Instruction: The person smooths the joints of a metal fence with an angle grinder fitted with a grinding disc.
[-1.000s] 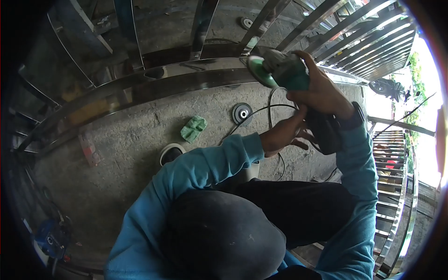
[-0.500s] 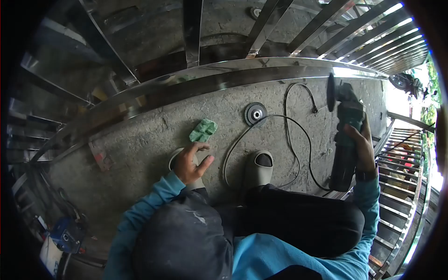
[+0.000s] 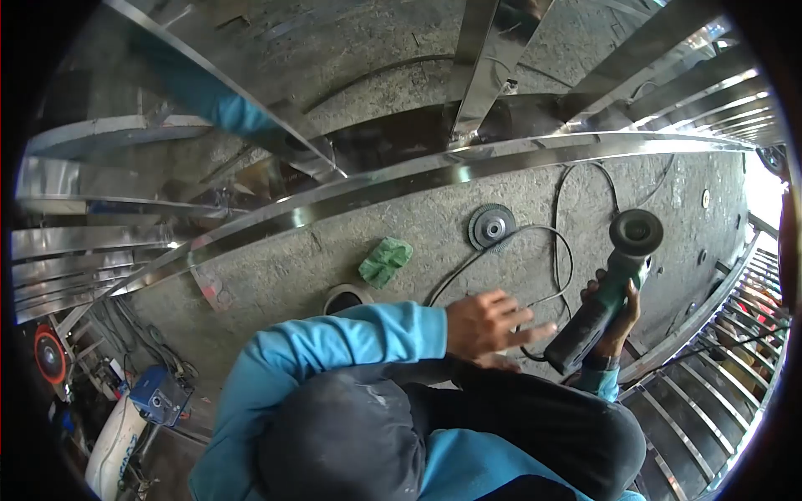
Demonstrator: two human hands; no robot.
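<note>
Right-hand grip (image 3: 616, 313) is wrapping the green angle grinder (image 3: 608, 288), disc pointing toward one o'clock. Left hand (image 3: 484, 326) is hovering open-fingered beside its tail, a spare disc (image 3: 491, 226) lying at twelve o'clock on the floor (image 3: 276, 275).

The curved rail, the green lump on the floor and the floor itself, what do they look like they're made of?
The curved rail looks like polished metal, probably stainless steel: it mirrors its surroundings. The green lump seems to be crumpled cloth or a waxy compound block; its creased, matte surface leaves that open. The floor looks like rough, bare concrete, grey and pitted.
</note>
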